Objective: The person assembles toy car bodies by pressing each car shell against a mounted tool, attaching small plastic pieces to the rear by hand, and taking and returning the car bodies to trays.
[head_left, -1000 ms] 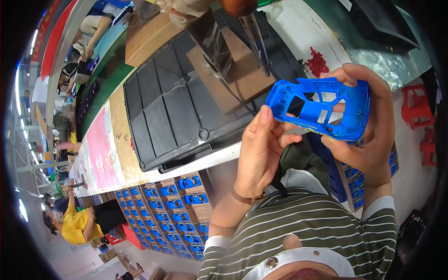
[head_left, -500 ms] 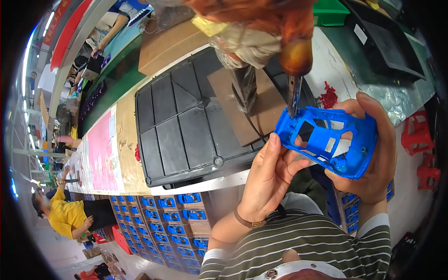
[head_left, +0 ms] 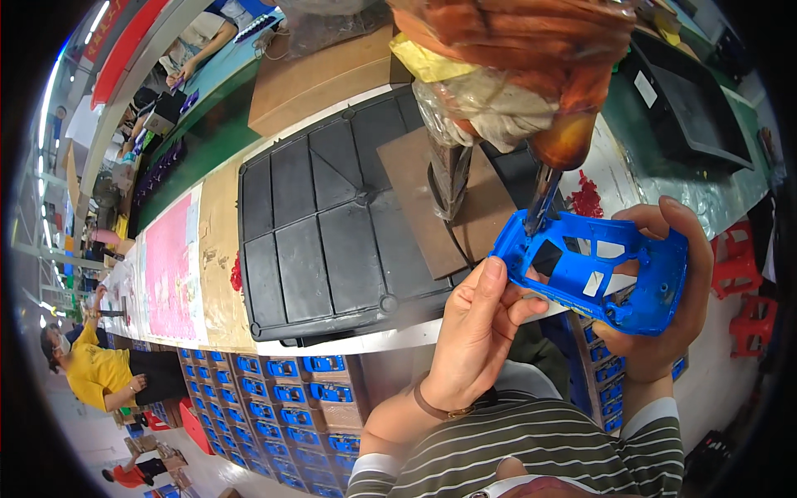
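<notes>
Blue toy car shell [head_left: 599, 267] is held at 3 o'clock in the head view, gripped by both hands: left hand [head_left: 475, 332] pinching its near edge, right hand [head_left: 672, 307] wrapped underneath. A hanging driver tip [head_left: 541, 203] is already seated in it above the tabletop [head_left: 224, 241]; fastening seems under way

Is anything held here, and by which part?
Yes: a blue toy car body shell. The left hand pinches its near left edge; the right hand wraps its right end.
</notes>
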The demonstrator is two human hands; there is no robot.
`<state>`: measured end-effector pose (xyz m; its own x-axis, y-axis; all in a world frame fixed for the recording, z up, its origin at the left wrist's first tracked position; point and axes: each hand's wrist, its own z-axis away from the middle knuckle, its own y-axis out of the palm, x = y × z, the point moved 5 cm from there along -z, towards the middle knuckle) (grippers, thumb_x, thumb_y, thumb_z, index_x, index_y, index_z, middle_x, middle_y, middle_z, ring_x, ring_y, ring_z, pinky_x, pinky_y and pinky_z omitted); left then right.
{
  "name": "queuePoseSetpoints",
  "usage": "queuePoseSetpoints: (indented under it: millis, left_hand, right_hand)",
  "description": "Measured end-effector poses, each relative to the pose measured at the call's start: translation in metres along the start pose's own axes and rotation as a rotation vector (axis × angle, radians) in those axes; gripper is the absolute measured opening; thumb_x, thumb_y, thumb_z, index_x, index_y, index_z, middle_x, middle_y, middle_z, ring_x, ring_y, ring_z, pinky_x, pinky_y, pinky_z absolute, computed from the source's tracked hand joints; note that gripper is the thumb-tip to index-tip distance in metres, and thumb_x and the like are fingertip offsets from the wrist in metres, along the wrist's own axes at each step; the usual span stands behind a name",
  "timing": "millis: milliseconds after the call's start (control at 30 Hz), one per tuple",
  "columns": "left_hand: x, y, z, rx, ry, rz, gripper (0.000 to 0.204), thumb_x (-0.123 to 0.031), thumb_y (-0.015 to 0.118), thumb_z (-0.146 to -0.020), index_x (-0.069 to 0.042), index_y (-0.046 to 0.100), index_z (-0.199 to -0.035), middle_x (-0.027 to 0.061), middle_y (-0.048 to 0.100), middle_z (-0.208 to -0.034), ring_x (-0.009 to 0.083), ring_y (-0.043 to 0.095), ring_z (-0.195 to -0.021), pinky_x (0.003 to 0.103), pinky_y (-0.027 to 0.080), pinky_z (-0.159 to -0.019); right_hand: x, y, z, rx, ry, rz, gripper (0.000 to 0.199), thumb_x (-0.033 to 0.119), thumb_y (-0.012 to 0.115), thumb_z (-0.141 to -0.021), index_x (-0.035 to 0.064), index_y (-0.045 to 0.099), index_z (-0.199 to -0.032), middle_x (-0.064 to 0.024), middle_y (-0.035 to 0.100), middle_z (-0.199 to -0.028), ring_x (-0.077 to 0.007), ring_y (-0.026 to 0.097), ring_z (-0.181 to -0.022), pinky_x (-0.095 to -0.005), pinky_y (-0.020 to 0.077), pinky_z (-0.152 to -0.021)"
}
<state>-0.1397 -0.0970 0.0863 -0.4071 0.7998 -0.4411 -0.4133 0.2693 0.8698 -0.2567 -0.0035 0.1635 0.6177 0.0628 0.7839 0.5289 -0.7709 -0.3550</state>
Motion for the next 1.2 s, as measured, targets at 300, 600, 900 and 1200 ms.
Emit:
queuePoseSetpoints:
  millis: [300,600,900,1200]
  left_hand:
    - [-0.0017,-0.0019,0.0002,0.016,0.037,-0.065,0.037,-0.031,0.045,-0.094,0.001,0.055,-0.109,0.0093,0.063,-0.099,0.0129,0.061,-0.084,0.024,0.051,-0.077]
    - [-0.0022,0.0003,-0.0005,0.012,0.04,-0.051,0.036,-0.03,0.046,-0.094,0.002,0.055,-0.11,0.0092,0.063,-0.098,0.0123,0.06,-0.084,0.024,0.05,-0.077]
    - [-0.0044,-0.0009,-0.0003,0.002,-0.002,-0.059,0.034,-0.029,0.047,-0.094,0.001,0.057,-0.106,0.0077,0.063,-0.096,0.0111,0.056,-0.076,0.023,0.048,-0.071]
    - [-0.0061,-0.0008,0.0001,0.015,-0.012,-0.054,0.032,-0.03,0.048,-0.094,0.0,0.058,-0.101,0.0064,0.062,-0.094,0.0102,0.055,-0.075,0.022,0.046,-0.067]
  right_hand:
    - [0.0009,-0.0003,-0.0012,0.077,-0.182,-0.088,0.092,0.025,0.086,-0.053,0.0,0.035,-0.125,-0.019,0.056,-0.101,-0.0262,0.059,-0.093,-0.0363,0.0471,-0.082]
    - [-0.002,-0.0027,0.0004,0.032,-0.186,-0.069,0.093,0.03,0.088,-0.053,0.0032,0.035,-0.124,-0.0199,0.057,-0.1,-0.0249,0.06,-0.087,-0.0341,0.0487,-0.077]
    - [-0.0012,0.0004,0.0028,-0.011,-0.169,-0.08,0.09,0.042,0.081,-0.057,0.0018,0.037,-0.124,-0.0188,0.053,-0.101,-0.0242,0.057,-0.089,-0.0337,0.0475,-0.077]
    - [0.0069,0.0018,-0.0006,0.024,-0.198,-0.081,0.086,0.025,0.088,-0.051,0.0091,0.038,-0.118,-0.0208,0.055,-0.1,-0.0258,0.06,-0.087,-0.0335,0.0512,-0.074]
